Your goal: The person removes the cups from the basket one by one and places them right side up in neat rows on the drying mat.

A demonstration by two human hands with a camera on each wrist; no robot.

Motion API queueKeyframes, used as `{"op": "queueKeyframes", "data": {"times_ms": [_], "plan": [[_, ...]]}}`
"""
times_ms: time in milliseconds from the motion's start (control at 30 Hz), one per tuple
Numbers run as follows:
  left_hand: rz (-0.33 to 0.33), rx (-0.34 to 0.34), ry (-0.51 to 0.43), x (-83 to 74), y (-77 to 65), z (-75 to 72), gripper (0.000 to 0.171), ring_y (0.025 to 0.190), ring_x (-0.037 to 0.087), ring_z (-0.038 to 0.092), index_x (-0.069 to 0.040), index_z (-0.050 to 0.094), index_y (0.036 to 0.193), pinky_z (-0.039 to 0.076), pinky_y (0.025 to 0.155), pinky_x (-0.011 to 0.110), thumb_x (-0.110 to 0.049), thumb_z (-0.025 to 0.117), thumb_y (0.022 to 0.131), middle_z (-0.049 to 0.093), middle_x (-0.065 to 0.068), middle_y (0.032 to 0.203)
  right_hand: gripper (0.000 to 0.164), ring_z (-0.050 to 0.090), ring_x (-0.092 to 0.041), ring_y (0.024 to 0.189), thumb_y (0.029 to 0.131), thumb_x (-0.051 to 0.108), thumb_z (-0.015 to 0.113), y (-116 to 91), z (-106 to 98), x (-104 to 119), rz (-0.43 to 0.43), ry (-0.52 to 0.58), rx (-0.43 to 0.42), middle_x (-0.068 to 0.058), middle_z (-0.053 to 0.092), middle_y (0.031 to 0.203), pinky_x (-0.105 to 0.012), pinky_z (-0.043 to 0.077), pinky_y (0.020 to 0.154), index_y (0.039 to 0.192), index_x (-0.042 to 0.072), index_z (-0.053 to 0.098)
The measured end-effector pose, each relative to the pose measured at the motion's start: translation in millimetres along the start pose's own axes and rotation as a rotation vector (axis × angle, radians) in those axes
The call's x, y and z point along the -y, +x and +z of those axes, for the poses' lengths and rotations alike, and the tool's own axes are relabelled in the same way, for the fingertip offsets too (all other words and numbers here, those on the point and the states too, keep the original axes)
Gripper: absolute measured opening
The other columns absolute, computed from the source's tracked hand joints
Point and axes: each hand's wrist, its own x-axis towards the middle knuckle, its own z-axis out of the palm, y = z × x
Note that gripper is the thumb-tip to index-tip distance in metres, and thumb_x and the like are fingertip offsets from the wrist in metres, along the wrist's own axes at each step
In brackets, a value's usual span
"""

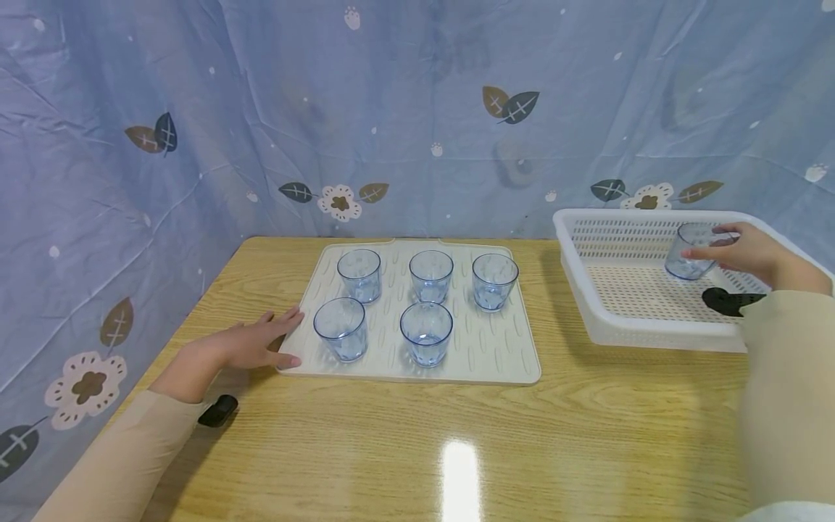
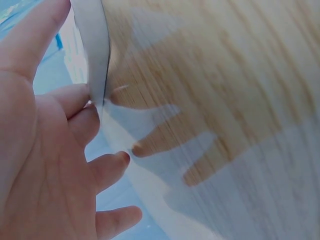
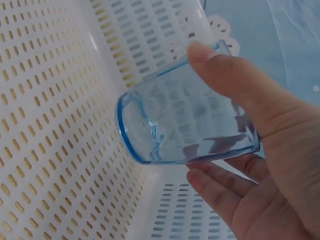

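Note:
My right hand grips a clear blue-tinted glass inside the white basket, at its right part. In the right wrist view the thumb lies along one side of the glass and the other fingers are on the opposite side. Whether its base touches the basket floor I cannot tell. My left hand touches the left edge of a pale drying mat, fingers spread and holding nothing. On the mat, three upright glasses form the back row, including the middle glass; two stand in front, including the front-left glass.
The basket stands on the wooden table, right of the mat, with slotted walls. A blue patterned curtain hangs behind and along the left. Black wrist devices show below both hands, the left device near the table's left edge.

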Motion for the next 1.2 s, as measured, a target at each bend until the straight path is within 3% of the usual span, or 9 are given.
{"op": "queueKeyframes", "data": {"times_ms": [200, 400, 600, 733, 833, 967, 1067, 1200], "plan": [[0.005, -0.002, 0.006, 0.0, 0.1, 0.2, 0.105, 0.146, 0.062, -0.001, 0.000, 0.012, 0.164, 0.001, 0.104, 0.085, -0.058, 0.066, 0.095, 0.006, 0.026, 0.168, 0.111, 0.020, -0.069, 0.133, 0.102, 0.048, 0.059, -5.0, -0.2, 12.0, -0.044, 0.054, -0.013, -0.054, 0.005, 0.148, -0.076, 0.025, 0.107, 0.150, -0.018, -0.016], [-0.004, 0.002, -0.005, -1.1, -0.1, -0.6, 0.105, 0.146, 0.061, -0.002, 0.000, 0.012, 0.164, 0.001, 0.103, 0.085, -0.057, 0.067, 0.095, 0.006, 0.026, 0.168, 0.107, 0.017, -0.068, 0.134, 0.103, 0.048, 0.057, -10.9, 3.1, 16.5, -0.073, 0.101, -0.075, -0.051, 0.002, 0.151, -0.078, 0.024, 0.106, 0.155, -0.013, -0.014], [-0.006, 0.003, -0.009, -1.7, -0.2, -1.3, 0.105, 0.147, 0.060, -0.003, -0.001, 0.012, 0.164, 0.000, 0.103, 0.085, -0.057, 0.067, 0.095, 0.005, 0.024, 0.168, 0.104, 0.020, -0.067, 0.130, 0.103, 0.049, 0.057, -15.8, 6.3, 20.5, -0.113, 0.102, -0.158, -0.049, 0.009, 0.147, -0.079, 0.025, 0.100, 0.157, -0.012, -0.008], [-0.007, 0.006, -0.003, -1.8, -0.3, -1.0, 0.105, 0.147, 0.060, -0.003, -0.001, 0.012, 0.164, 0.000, 0.103, 0.085, -0.057, 0.067, 0.095, 0.005, 0.024, 0.169, 0.102, 0.016, -0.067, 0.133, 0.104, 0.047, 0.057, -15.7, 4.9, 24.1, -0.133, 0.120, -0.162, -0.046, 0.009, 0.153, -0.080, 0.022, 0.102, 0.158, -0.010, -0.008], [-0.010, 0.008, -0.001, -2.2, -0.3, -0.9, 0.105, 0.147, 0.061, -0.003, -0.001, 0.012, 0.164, 0.000, 0.103, 0.085, -0.057, 0.067, 0.095, 0.005, 0.024, 0.168, 0.100, 0.014, -0.065, 0.139, 0.104, 0.045, 0.057, -14.0, 2.8, 27.2, -0.144, 0.140, -0.140, -0.040, 0.008, 0.161, -0.078, 0.018, 0.108, 0.160, -0.007, -0.008], [-0.014, 0.008, -0.003, -3.4, -1.2, -1.4, 0.105, 0.147, 0.060, -0.003, -0.001, 0.012, 0.164, 0.000, 0.104, 0.084, -0.057, 0.067, 0.095, 0.005, 0.024, 0.169, 0.098, 0.019, -0.054, 0.141, 0.104, 0.044, 0.057, -13.6, 2.3, 31.1, -0.160, 0.150, -0.123, -0.014, 0.030, 0.158, -0.074, 0.017, 0.112, 0.161, -0.005, -0.006], [-0.017, 0.007, -0.006, -3.4, -1.2, -1.3, 0.105, 0.147, 0.059, -0.003, -0.002, 0.012, 0.164, 0.000, 0.104, 0.084, -0.057, 0.067, 0.095, 0.004, 0.024, 0.169, 0.095, 0.020, -0.052, 0.143, 0.106, 0.041, 0.056, -14.0, 2.6, 33.1, -0.188, 0.151, -0.114, -0.010, 0.034, 0.148, -0.073, 0.016, 0.113, 0.161, -0.005, -0.005], [-0.014, 0.004, -0.002, -2.3, -1.0, -0.6, 0.105, 0.147, 0.060, -0.002, -0.001, 0.012, 0.164, 0.000, 0.104, 0.084, -0.057, 0.067, 0.095, 0.004, 0.024, 0.169, 0.090, 0.017, -0.042, 0.152, 0.107, 0.038, 0.055, -15.4, 3.5, 35.5, -0.213, 0.156, -0.109, -0.012, 0.031, 0.154, -0.064, 0.015, 0.119, 0.162, -0.002, -0.004]]}}
